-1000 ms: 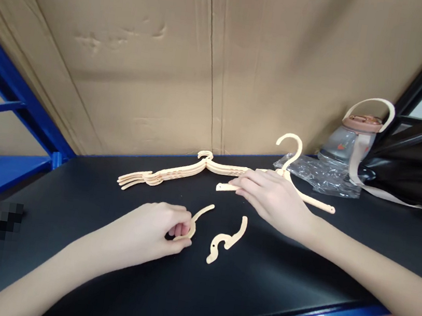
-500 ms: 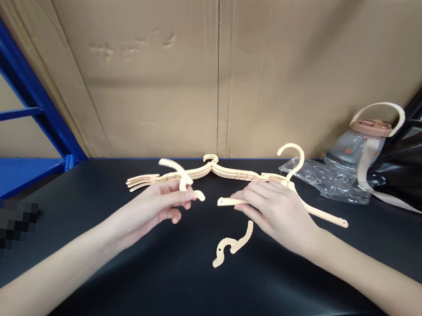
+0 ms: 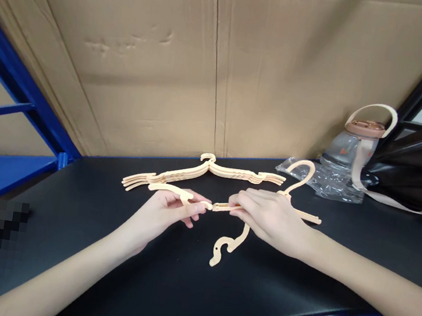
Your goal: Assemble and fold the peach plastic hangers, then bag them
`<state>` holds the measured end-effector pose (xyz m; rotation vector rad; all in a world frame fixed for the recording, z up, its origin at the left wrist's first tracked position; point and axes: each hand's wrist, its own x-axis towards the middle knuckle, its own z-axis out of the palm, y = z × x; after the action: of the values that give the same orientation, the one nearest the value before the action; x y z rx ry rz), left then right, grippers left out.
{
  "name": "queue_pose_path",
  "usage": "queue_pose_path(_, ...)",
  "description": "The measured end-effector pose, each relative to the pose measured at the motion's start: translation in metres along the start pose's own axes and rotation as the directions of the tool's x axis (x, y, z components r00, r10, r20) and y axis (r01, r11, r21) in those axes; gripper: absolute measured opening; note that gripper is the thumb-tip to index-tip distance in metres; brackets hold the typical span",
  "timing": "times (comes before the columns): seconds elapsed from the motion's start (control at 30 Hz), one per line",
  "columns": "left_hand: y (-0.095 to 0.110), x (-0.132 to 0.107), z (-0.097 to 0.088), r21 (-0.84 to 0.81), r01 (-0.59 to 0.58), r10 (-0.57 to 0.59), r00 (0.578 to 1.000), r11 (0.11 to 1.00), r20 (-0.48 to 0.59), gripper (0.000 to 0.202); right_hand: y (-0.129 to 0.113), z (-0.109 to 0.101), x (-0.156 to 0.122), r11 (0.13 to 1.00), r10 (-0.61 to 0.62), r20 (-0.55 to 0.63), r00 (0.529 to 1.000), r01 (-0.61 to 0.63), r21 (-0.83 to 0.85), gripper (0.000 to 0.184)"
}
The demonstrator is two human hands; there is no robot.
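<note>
My left hand pinches a curved cream hanger arm piece between thumb and fingers. The piece's short end meets the tip of a cream hanger body; whether the two are joined I cannot tell. My right hand is closed over the middle of that hanger body, whose hook rises behind the knuckles and whose other arm sticks out to the right. A second loose arm piece lies on the black table just below my right hand, its upper end near the fingers.
A stack of several cream hangers lies toward the back of the black table. Crumpled clear plastic and a bottle with a strap stand at back right, beside a black bag. Cardboard lines the back.
My left hand has brought its arm piece right and down to the hanger body's end. The hanger body in my right hand has turned slightly, its hook now leaning right.
</note>
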<state>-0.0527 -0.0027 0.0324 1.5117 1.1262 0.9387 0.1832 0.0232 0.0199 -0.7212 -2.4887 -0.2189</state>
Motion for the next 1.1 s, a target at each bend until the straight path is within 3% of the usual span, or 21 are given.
queue_pose_path(0.13, 0.001, 0.001, 0.002, 0.009, 0.020, -0.021, 0.999, 1.000, 0.026, 0.015, -0.001, 0.000, -0.001, 0.997, 0.014, 0.027, 1.000, -0.016, 0.081, 0.013)
queue_pose_path(0.33, -0.004, 0.003, -0.001, 0.052, 0.086, -0.093, 0.985, 0.995, 0.147, 0.028, -0.004, -0.007, 0.001, 0.946, 0.123, 0.076, 0.989, -0.140, 0.293, 0.006)
queue_pose_path(0.6, 0.000, 0.004, -0.001, 0.111, 0.110, -0.137, 0.952, 0.988, 0.273, 0.015, -0.004, -0.011, 0.002, 0.935, 0.073, 0.148, 0.986, -0.119, 0.333, 0.008)
queue_pose_path(0.77, -0.001, 0.002, -0.005, 0.126, 0.142, -0.176, 0.933, 0.982, 0.314, 0.022, -0.005, -0.013, 0.001, 0.926, 0.060, 0.170, 0.984, -0.118, 0.358, 0.008)
queue_pose_path(0.9, 0.000, 0.000, -0.006, 0.133, 0.131, -0.169, 0.926, 0.982, 0.336, 0.021, -0.007, -0.014, 0.001, 0.931, 0.046, 0.185, 0.982, -0.109, 0.348, 0.009)
queue_pose_path(1.1, 0.000, 0.000, 0.000, 0.195, 0.010, -0.062, 0.963, 0.981, 0.261, 0.023, -0.003, -0.013, 0.001, 0.942, 0.051, 0.175, 0.983, -0.106, 0.318, 0.008)
